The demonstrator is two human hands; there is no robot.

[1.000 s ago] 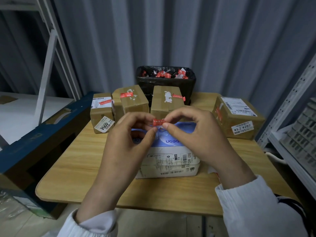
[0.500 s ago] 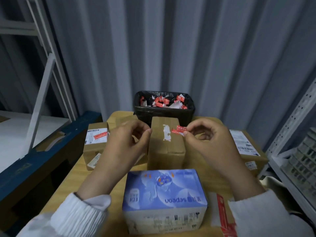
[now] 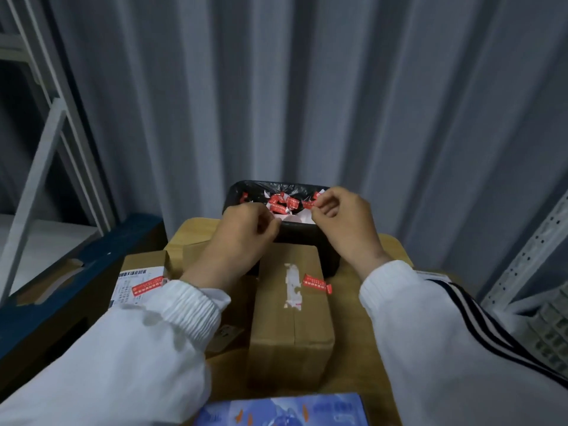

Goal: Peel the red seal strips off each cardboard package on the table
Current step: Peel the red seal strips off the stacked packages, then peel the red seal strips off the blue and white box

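Note:
My right hand (image 3: 344, 222) pinches a peeled red seal strip (image 3: 308, 204) over the black bin (image 3: 325, 256), which holds several red strips. My left hand (image 3: 242, 235) hovers at the bin's near left edge with fingers curled; I cannot see anything in it. A tall cardboard package (image 3: 292, 315) stands in the middle of the table with a red seal strip (image 3: 316, 283) on its top. Another package (image 3: 138, 284) at the left carries a red strip (image 3: 147, 285) on its label. The blue box (image 3: 282, 412) lies at the near edge.
The wooden table (image 3: 390, 250) ends close behind the bin at a grey corrugated wall. A dark blue crate (image 3: 61, 290) sits to the left, metal shelving (image 3: 528, 262) to the right. Another package is hidden under my right sleeve.
Both hands moved forward from the blue box to above the bin, my right hand carrying the peeled strip. The view rose and moved forward, so the blue box dropped to the bottom edge.

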